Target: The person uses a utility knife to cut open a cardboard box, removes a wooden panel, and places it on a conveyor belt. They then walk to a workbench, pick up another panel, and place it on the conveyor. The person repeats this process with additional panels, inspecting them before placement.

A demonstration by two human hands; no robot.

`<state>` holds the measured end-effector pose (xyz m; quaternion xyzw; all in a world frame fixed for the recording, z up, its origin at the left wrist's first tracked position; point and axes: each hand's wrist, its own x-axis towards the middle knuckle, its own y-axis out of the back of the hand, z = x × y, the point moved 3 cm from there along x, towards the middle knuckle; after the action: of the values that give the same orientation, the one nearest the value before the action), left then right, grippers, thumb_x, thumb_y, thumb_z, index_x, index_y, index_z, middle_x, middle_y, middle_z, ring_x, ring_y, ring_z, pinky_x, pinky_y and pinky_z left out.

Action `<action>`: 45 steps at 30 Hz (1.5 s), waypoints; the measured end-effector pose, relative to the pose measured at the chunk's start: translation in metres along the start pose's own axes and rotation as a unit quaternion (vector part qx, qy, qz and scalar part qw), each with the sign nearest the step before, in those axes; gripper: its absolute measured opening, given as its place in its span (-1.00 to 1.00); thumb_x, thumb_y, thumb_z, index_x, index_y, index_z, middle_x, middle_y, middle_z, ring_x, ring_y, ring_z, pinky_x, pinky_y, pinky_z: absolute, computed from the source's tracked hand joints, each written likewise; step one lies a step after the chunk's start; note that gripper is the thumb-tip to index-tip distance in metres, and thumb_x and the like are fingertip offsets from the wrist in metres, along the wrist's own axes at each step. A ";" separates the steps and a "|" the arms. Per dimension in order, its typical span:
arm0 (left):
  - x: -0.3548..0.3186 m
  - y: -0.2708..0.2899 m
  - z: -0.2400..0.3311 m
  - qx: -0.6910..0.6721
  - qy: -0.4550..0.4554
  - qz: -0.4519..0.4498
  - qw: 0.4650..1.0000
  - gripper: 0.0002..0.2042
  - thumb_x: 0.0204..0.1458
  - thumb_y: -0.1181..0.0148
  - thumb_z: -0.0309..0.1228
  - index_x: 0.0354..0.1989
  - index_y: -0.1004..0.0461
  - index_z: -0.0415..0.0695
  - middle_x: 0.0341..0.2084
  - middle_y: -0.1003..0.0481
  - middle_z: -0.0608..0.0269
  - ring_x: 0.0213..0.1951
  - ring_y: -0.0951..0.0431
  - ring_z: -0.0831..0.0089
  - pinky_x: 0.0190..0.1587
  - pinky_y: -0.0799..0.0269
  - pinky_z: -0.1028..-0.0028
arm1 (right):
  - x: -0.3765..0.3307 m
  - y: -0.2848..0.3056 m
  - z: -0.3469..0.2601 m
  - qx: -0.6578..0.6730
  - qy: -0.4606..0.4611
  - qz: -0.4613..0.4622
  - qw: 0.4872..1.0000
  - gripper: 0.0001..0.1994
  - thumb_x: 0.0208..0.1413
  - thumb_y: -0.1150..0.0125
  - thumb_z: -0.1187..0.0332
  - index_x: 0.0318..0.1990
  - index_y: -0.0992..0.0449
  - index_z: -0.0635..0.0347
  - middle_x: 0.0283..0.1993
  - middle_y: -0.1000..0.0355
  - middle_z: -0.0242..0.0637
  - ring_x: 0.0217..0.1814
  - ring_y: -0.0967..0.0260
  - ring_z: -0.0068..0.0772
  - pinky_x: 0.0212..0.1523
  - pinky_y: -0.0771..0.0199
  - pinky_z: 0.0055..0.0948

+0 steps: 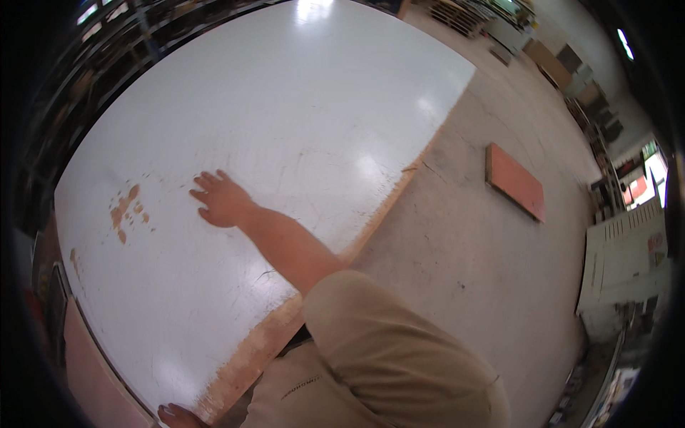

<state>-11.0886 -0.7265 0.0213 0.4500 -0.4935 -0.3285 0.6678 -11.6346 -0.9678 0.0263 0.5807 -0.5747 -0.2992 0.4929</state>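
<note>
While the right hand [222, 202] is spread palm-down over the bench [342, 93], well inside its near edge [250, 347], the left hand [180, 416] shows by the near-left corner, grip cut off, cannot tell | bench: before the person | risk: splinters, if skin or sleeve [399, 342] drags along that chipped edge

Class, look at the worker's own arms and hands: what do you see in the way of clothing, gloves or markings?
The right hand wears no glove, and its forearm is bare, with no watch visible. A loose tan sleeve covers the upper arm, matching the shirt, which bears small dark print. The left hand, partly cut off, shows ungloved fingers.
</note>
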 end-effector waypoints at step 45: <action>-0.020 0.283 0.130 -0.609 -0.231 0.294 0.700 -0.79 -0.02 -0.28 -0.40 -0.35 -0.57 -0.34 -0.78 -0.31 0.35 -0.80 -0.14 0.49 -0.70 -0.02 0.44 | 0.036 -0.028 0.029 -0.073 0.133 -0.005 0.988 -0.50 0.28 0.11 0.34 0.33 -0.25 0.35 0.42 -0.09 0.19 0.47 -0.03 0.19 0.45 -0.01 -0.06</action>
<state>-11.2199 -0.6376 0.2899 -0.3124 -0.4319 -0.4381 0.7238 -11.6451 -1.0134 -0.0017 0.5808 -0.4778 -0.2628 0.6044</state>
